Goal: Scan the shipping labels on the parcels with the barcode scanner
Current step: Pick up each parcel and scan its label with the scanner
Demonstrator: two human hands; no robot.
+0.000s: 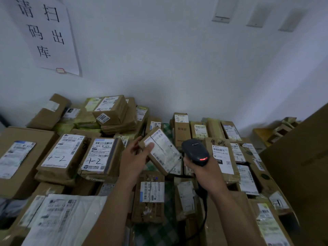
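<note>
— Hands are being checked, left first: what is being held?
— By the left hand, at centre frame, a parcel is being gripped, thumb pressed on its shipping label; its long axis is running upper left to lower right.
— And just right of it?
— The barcode scanner is being clasped by the right hand; its head is probably needing to be swung leftward.

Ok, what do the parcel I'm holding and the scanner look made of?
Parcel: brown matte cardboard, likely; its white paper label shows a sheen, perhaps clear tape. Scanner: dark moulded plastic, probably, from its smooth, faintly glossy shell.
</note>
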